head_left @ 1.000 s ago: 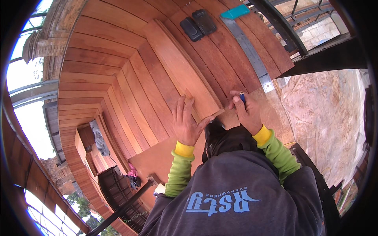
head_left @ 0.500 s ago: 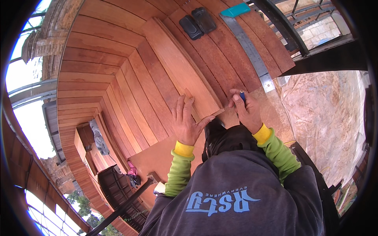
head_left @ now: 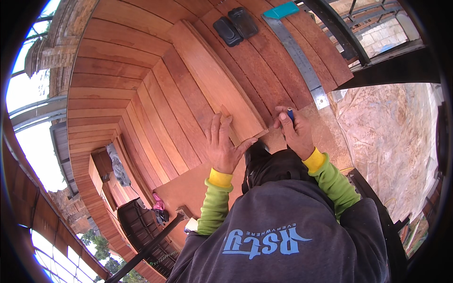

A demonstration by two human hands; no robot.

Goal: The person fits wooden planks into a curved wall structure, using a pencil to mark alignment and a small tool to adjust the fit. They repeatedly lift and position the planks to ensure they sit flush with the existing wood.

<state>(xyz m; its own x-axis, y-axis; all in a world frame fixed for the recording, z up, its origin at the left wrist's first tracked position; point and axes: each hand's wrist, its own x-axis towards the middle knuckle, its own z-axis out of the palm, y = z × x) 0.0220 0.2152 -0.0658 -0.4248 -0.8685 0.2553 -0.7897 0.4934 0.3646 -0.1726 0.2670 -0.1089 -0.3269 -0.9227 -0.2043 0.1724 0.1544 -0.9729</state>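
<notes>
A wooden plank point(head_left: 212, 73) lies diagonally on the boards ahead of me, with a narrow wood piece at its near end. My left hand point(head_left: 222, 146) is open against that end, fingers stretched up beside the narrow piece and thumb at the plank's edge. My right hand point(head_left: 293, 132) is closed around a small blue pencil-like tool point(head_left: 290, 114), just right of the plank's near end. A steel square point(head_left: 297, 56) with a turquoise handle point(head_left: 281, 10) lies on the boards at upper right, beside two dark plastic cases point(head_left: 235, 26).
Curved plank panelling point(head_left: 104, 94) surrounds the left side. A pale plastic sheet point(head_left: 387, 146) spreads at right beside black metal framing point(head_left: 347, 30). At lower left are grey cloth point(head_left: 118, 165), a pink item point(head_left: 159, 203), a dark slatted piece point(head_left: 137, 226) and a black bar point(head_left: 155, 240).
</notes>
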